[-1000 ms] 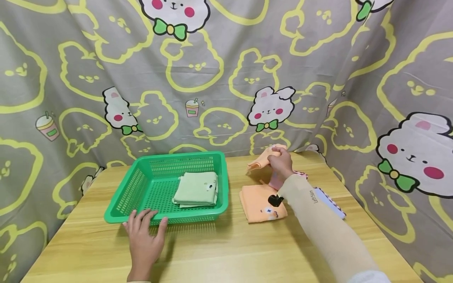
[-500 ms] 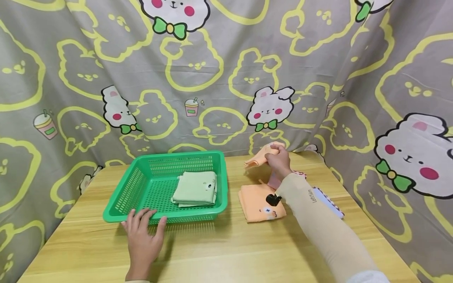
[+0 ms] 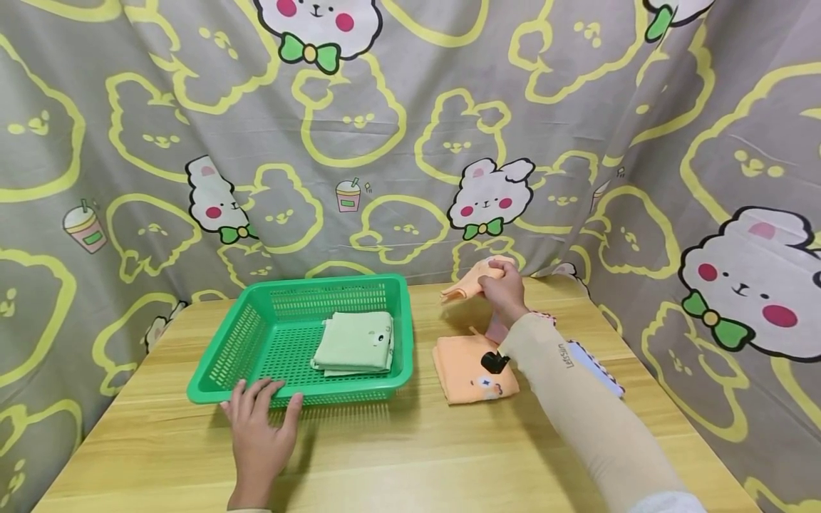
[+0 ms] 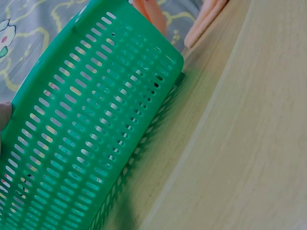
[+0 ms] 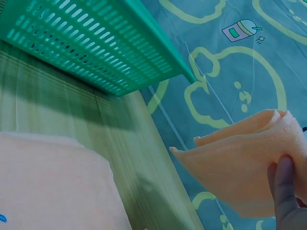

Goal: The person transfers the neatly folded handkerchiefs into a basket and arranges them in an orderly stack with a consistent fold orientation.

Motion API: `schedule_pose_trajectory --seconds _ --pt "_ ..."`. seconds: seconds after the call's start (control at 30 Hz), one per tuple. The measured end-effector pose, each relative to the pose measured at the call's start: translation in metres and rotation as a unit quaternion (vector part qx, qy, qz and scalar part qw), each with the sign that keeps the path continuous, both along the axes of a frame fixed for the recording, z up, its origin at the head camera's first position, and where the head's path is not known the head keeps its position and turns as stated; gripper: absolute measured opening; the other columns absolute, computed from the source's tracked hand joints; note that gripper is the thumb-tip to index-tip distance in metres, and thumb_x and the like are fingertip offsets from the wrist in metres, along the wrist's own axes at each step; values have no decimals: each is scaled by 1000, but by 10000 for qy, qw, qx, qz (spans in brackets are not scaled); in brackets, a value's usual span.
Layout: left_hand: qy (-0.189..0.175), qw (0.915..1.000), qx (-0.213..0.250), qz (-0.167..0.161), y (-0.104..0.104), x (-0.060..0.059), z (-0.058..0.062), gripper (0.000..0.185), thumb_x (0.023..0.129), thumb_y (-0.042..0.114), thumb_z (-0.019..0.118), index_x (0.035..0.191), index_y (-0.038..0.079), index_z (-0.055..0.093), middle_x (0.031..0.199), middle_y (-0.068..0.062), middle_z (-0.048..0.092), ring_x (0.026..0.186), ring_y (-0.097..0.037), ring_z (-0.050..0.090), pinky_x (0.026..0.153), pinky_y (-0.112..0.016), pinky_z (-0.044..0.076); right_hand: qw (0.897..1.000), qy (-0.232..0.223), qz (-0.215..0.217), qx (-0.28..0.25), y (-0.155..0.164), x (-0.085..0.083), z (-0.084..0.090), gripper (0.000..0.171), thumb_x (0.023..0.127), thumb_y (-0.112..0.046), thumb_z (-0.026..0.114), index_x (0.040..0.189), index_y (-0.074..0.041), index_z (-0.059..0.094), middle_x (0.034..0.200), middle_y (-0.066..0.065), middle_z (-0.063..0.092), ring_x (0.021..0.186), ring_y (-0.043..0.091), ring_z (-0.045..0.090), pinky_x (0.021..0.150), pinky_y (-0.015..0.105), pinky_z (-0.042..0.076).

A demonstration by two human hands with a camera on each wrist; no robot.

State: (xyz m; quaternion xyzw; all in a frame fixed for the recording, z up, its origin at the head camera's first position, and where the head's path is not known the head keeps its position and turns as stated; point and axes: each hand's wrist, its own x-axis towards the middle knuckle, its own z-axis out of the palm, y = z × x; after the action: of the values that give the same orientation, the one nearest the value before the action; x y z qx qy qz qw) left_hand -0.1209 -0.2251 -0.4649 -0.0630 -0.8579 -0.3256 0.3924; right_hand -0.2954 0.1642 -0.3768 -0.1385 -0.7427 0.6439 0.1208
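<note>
In the head view my right hand (image 3: pixel 503 288) pinches a folded orange towel (image 3: pixel 471 280), raised above the back of the table. The right wrist view shows the held towel (image 5: pixel 240 163) with its folded edges spreading to the left and my thumb against its side. A second folded orange towel (image 3: pixel 462 363) with a small face print lies below the right forearm. My left hand (image 3: pixel 261 434) rests its relaxed fingers on the front rim of a green plastic basket (image 3: pixel 301 390). Inside the basket, toward its right side, lies a folded pale green towel (image 3: pixel 353 345).
A pink cloth (image 3: pixel 497 328) is partly hidden under the right wrist. Farther right a folded blue cloth (image 3: pixel 596 367) with a patterned edge lies on the wooden table (image 3: pixel 385 463). A patterned curtain (image 3: pixel 398 142) hangs close behind and beside the table.
My right hand has shifted slightly left with the orange towel. The left hand and the basket stay where they were.
</note>
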Motion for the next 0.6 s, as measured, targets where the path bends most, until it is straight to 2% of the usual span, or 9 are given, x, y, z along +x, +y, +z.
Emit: schedule_pose_trajectory --seconds 0.13,0.6 --pt "17 10000 -2 7 0 0 0 33 83 19 73 105 -5 64 117 -28 55 129 -57 28 104 -73 -1 9999 83 9 -144 -1 0 2 48 83 0 60 130 -2 51 125 17 51 72 13 58 61 22 54" --pt "-8 10000 18 5 0 0 0 34 83 19 73 106 -4 64 118 -28 55 130 -57 28 105 -72 -2 9989 98 125 -446 -2 0 7 47 86 2 60 132 -3 50 129 17 48 74 14 58 63 22 54"
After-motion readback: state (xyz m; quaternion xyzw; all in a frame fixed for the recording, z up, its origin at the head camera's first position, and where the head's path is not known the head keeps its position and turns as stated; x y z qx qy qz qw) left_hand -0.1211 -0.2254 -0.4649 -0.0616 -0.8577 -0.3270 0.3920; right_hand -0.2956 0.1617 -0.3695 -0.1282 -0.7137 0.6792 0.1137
